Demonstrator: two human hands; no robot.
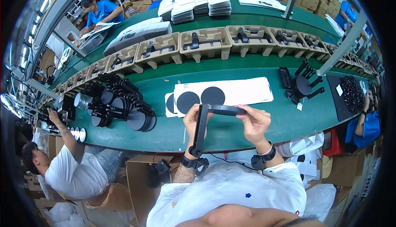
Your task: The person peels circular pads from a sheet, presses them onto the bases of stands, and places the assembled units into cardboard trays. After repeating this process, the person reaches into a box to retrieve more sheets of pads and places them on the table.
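Observation:
Between my two hands is a black stand (201, 128) with a folding arm and a round base, held above the near edge of the green table. My left hand (192, 122) grips it where the arm meets the base, and the arm hangs down toward my left wrist. My right hand (255, 124) pinches the far rim of the base, which shows nearly edge-on. Just beyond lie white sheets (247, 91) bearing black round pads (213, 96). The fingers of my left hand are partly hidden behind the stand.
Piled black stands (140, 119) crowd the table's left side; another group (302, 86) is on the right. Moulded pulp trays (204, 47) line up behind, below stacked printed sheets (181, 6). A black mat (350, 97) holds small parts. A co-worker (78, 173) sits at left.

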